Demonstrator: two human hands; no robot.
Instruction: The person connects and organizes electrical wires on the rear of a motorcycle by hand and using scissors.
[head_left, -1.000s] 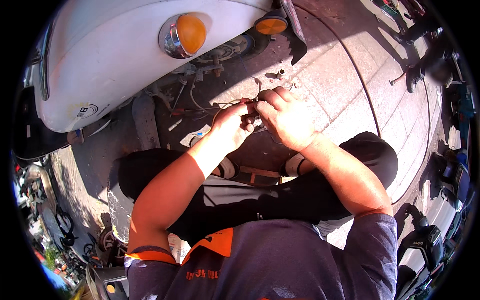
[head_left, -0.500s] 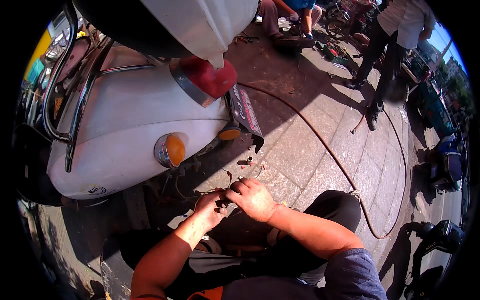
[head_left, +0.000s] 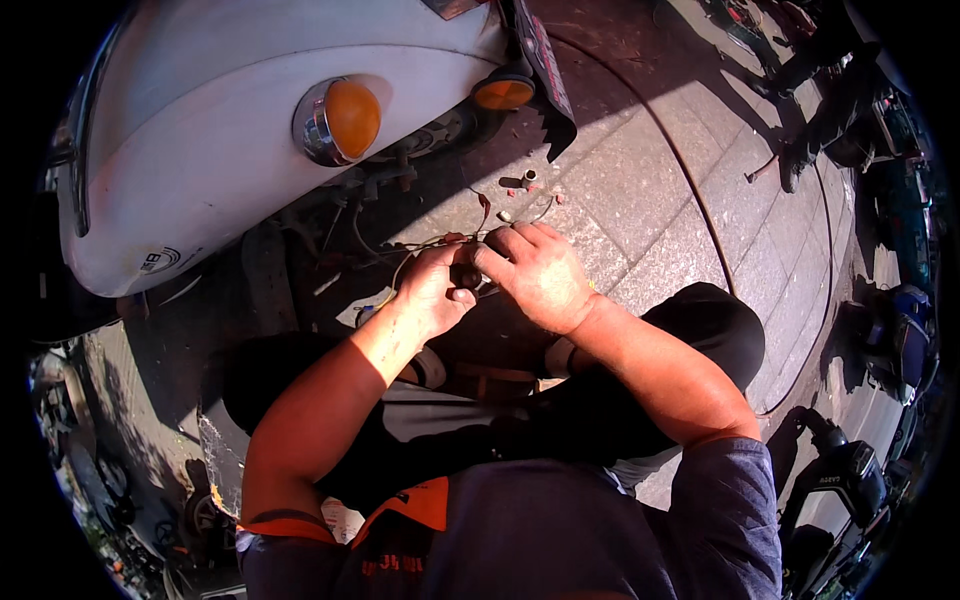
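My left hand and my right hand meet in front of my knees, fingers bent and pressed together. Between them is a small dark piece, mostly covered by the fingers; its kind cannot be made out. Thin wires run from beneath a white scooter toward my fingertips. The scooter's rear body, with an orange turn signal in a chrome housing, stands beyond my hands to the left. On the pavement just past my right hand rests a short metal cylinder.
A long brown hose curves over the paving on the right. An orange round reflector and a dark mudflap hang at the scooter's rear. A person's dark-clad leg is at the far right, and parked vehicles line that side.
The view has tilted downward, so the scooter and my hands appear higher in the picture. My hands stay together around the small dark piece, with the fingers slightly shifted.
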